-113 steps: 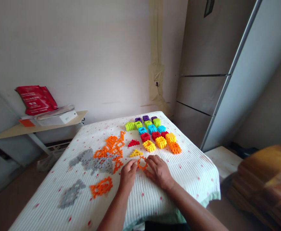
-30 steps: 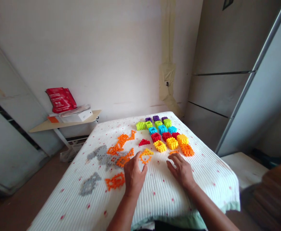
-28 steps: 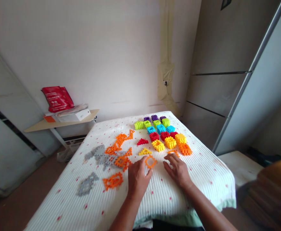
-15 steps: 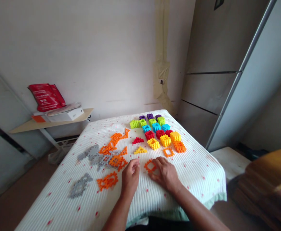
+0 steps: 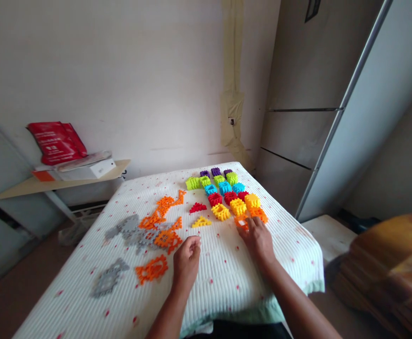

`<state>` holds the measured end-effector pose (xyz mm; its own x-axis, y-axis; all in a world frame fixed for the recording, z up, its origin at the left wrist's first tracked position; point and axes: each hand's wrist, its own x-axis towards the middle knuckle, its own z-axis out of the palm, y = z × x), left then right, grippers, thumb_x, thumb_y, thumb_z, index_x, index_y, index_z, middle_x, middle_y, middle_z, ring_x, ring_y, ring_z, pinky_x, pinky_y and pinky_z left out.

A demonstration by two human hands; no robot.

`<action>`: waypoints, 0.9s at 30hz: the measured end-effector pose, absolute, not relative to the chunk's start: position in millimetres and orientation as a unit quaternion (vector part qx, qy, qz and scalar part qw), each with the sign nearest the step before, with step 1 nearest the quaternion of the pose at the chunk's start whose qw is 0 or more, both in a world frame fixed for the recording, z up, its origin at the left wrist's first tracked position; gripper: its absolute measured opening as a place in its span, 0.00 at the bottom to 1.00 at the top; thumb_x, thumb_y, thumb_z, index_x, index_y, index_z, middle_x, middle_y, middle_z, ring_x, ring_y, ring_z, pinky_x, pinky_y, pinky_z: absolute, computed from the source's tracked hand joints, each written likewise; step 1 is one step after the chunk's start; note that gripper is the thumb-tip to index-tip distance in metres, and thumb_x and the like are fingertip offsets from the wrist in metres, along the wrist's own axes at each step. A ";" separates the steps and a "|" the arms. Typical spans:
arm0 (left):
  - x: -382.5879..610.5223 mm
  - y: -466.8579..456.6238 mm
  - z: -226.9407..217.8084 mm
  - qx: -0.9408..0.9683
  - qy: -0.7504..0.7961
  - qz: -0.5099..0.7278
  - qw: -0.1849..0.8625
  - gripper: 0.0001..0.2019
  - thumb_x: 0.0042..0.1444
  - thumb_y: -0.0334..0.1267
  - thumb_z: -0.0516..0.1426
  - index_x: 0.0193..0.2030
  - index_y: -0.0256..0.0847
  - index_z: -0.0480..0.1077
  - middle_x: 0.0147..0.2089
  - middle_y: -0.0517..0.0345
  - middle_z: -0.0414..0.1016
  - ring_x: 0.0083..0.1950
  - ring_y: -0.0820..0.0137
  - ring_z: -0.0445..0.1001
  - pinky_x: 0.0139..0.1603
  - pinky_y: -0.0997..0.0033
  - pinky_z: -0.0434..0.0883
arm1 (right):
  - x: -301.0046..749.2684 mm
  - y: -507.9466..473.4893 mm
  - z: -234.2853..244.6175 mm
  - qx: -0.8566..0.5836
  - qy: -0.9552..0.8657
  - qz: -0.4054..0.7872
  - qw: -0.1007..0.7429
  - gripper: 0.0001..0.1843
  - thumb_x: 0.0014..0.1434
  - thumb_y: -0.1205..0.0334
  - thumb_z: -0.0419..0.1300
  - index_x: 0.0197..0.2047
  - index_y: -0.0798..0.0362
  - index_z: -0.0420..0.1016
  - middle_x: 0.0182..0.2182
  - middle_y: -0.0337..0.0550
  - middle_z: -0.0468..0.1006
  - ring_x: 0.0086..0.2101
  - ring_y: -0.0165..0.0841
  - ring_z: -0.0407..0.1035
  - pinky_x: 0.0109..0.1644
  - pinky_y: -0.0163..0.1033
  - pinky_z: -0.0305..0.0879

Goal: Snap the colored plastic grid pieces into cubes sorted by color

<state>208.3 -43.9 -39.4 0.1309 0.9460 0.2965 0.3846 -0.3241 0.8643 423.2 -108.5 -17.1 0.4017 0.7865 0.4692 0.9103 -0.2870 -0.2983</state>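
Observation:
My right hand (image 5: 259,240) reaches to the front of the block rows, its fingers closed on an orange square interlocking piece (image 5: 240,220) and partly hiding it. Just behind that hand is an orange stack (image 5: 259,214). My left hand (image 5: 187,259) rests curled above the cloth, with nothing visible in its fingers. A yellow triangle piece (image 5: 201,221) and a red triangle piece (image 5: 197,207) lie farther in front of it. Nearest on its left are loose orange pieces (image 5: 152,269) and a heap of grey pieces (image 5: 130,230).
Rows of yellow (image 5: 221,212), red (image 5: 215,199), blue (image 5: 224,188), green (image 5: 192,183) and purple stacks (image 5: 215,172) stand toward the back of the cloth-covered table (image 5: 223,282). More grey pieces (image 5: 109,278) lie left. A side shelf (image 5: 22,185) holds a red package (image 5: 55,143).
My right hand has moved forward and right, carrying the orange square piece to the other orange pieces. My left hand stays curled in much the same place. The view has shifted slightly.

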 end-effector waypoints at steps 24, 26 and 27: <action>193.5 111.1 37.3 0.781 0.598 0.176 0.041 0.20 0.52 0.43 0.51 0.51 0.44 0.67 0.54 0.50 0.70 0.55 0.58 0.65 0.53 0.57 0.64 | 420.4 -105.8 -27.3 -0.635 -0.637 -0.268 0.346 0.16 0.64 0.59 0.47 0.36 0.54 0.73 0.35 0.46 0.74 0.31 0.30 0.71 0.30 0.31 0.65; 203.3 134.0 33.2 0.783 0.605 0.136 0.047 0.24 0.49 0.48 0.53 0.53 0.47 0.66 0.55 0.49 0.68 0.56 0.53 0.63 0.51 0.49 0.63 | 421.2 -106.6 -27.7 -0.622 -0.642 -0.270 0.357 0.16 0.63 0.59 0.47 0.35 0.54 0.73 0.35 0.46 0.75 0.31 0.29 0.72 0.31 0.31 0.67; 208.2 143.4 29.3 0.783 0.608 0.117 0.051 0.26 0.48 0.50 0.54 0.55 0.49 0.65 0.56 0.49 0.67 0.57 0.51 0.62 0.51 0.46 0.62 | 421.9 -106.9 -28.3 -0.617 -0.645 -0.273 0.360 0.15 0.63 0.59 0.47 0.35 0.53 0.73 0.34 0.46 0.75 0.31 0.29 0.72 0.32 0.31 0.67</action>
